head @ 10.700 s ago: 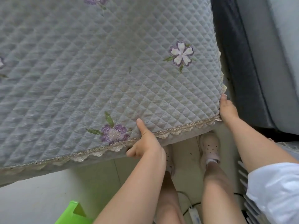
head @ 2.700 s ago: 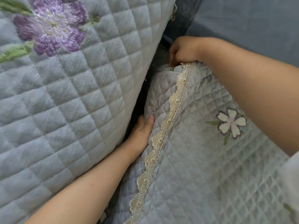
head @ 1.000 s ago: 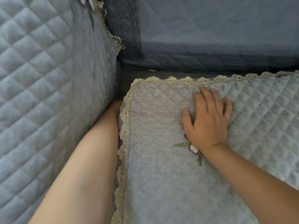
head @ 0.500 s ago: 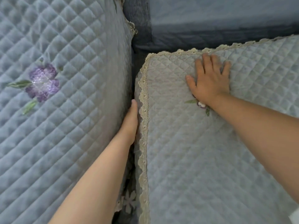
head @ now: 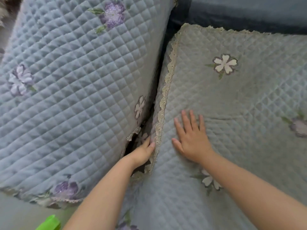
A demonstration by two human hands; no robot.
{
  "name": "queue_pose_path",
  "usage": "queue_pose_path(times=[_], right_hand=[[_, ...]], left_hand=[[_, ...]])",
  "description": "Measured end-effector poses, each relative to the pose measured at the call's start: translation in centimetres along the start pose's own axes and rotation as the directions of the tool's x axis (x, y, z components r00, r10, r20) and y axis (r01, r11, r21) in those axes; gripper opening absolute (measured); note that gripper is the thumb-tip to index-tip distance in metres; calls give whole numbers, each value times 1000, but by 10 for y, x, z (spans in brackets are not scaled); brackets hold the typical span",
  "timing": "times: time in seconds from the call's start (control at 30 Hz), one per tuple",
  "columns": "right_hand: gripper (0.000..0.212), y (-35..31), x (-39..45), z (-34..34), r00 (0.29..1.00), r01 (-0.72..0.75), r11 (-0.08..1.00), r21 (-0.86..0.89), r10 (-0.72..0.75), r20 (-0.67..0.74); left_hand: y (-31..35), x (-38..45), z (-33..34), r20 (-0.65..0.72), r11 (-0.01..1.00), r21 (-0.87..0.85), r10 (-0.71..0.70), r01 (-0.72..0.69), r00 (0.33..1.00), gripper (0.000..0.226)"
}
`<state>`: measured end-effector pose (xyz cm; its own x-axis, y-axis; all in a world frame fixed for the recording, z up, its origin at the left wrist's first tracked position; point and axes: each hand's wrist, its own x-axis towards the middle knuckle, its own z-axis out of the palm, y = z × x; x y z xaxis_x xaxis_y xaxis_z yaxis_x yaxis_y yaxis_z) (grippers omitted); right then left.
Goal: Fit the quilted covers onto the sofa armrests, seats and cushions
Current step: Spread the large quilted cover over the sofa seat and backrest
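Observation:
A blue-grey quilted cover point(head: 74, 97) with purple and white embroidered flowers lies over the sofa armrest on the left. A matching quilted seat cover point(head: 232, 100) with a cream lace trim point(head: 167, 80) lies over the seat on the right. My left hand point(head: 142, 151) sits in the dark gap between armrest and seat, its fingers curled against the lace edge of the seat cover. My right hand point(head: 191, 140) lies flat with spread fingers on the seat cover, just right of the trim.
The bare dark blue sofa backrest point(head: 240, 14) runs along the top. A pale floor point(head: 16, 216) shows at the bottom left, with a bright green object point(head: 49, 223) at the frame's lower edge.
Both hands have moved toward the front of the seat. My right hand slid down off the white flower near the back edge. My left hand drew back along the gap, its fingers now on the trim.

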<state>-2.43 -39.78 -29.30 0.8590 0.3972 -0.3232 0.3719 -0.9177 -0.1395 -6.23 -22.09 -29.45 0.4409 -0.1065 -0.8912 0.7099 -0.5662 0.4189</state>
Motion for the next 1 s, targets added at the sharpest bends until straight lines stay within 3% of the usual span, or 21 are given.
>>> queue_pose_path(times=[0.1,0.23,0.4,0.5,0.57,0.63,0.67,0.7,0.73,0.77,0.8,0.83,0.9,0.93,1.0], right_hand=[[65,-37,-21,21,994,81,996,-26,-83,-69],[60,-61,-39,34,986,88,994,-69,-97,-135],[59,-90,-72,45,991,16,997,-73,-26,-134],[54,-122,-94,51,988,66,998,0,-66,-142],[45,-149,-106,48,983,114,964,240,-73,-171],[32,-183,-104,29,996,6,763,646,51,-70],[27,-198,-99,22,982,-154,549,822,180,63],[23,-212,-92,16,929,-340,249,907,241,282],[20,-223,-85,15,859,-467,17,884,248,449],[19,-227,-78,15,821,-518,-71,853,240,519],[18,-230,-73,16,807,-531,-71,844,261,530],[17,-233,-71,17,800,-525,-64,849,303,518],[20,-235,-77,20,784,-513,-74,855,365,502],[23,-234,-84,22,767,-540,-89,837,358,533],[27,-232,-105,22,711,-642,-155,751,246,659]], left_hand=[[-26,-20,1,-21,987,152,60,-56,998,49],[-67,-47,8,-99,875,452,244,-175,965,39],[-123,-93,27,-197,714,600,569,-361,798,44],[-175,-119,26,-277,668,609,685,-428,674,41],[-210,-133,25,-365,751,561,601,-347,711,44],[-235,-148,22,-538,928,344,323,-147,779,51],[-247,-150,18,-590,975,222,155,-25,792,48],[-255,-152,11,-609,995,92,31,32,793,41],[-261,-155,4,-619,999,-46,-47,23,784,35],[-262,-156,-4,-627,979,-203,-114,-20,771,30],[-259,-155,-12,-626,920,-382,-183,-93,759,27],[-253,-153,-23,-574,784,-599,-277,-164,771,28],[-238,-147,-42,-347,331,-916,-364,-228,864,36],[-232,-142,-48,-258,141,-965,-350,-221,900,41],[-219,-139,-53,-187,-42,-977,-304,-209,934,57]])
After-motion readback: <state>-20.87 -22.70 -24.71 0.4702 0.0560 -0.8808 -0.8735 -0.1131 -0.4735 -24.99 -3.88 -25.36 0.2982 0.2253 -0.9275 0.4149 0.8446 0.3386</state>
